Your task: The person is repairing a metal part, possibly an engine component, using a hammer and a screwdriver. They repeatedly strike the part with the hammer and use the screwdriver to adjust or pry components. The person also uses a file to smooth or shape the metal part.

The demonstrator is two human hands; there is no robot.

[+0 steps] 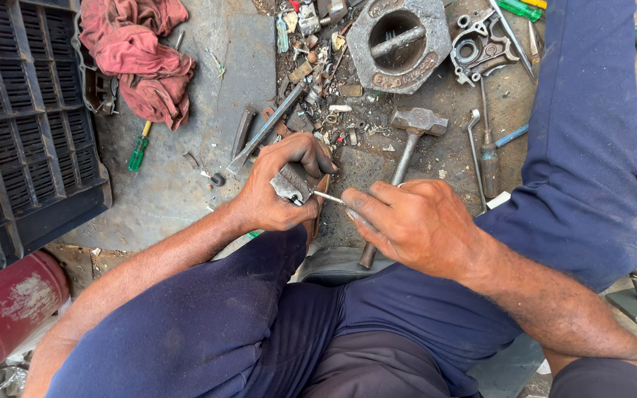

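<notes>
My left hand (278, 188) grips a small grey metal part (289, 183) over the ground between my knees. My right hand (411, 221) pinches a thin metal pin or narrow tool (329, 197) whose tip meets the part. Both hands are close together, almost touching. Just beyond them a hammer (407, 140) lies on the ground, its handle running under my right hand. I sit low in dark blue trousers (591, 162), the right leg raised beside the hammer.
A heavy octagonal metal block (399, 44) with a round hole lies ahead among scattered small parts. A red rag (141, 51), a green-handled screwdriver (138, 151) and a black plastic crate (23, 133) are at left. Wrenches and a metal casting (481, 44) lie at right.
</notes>
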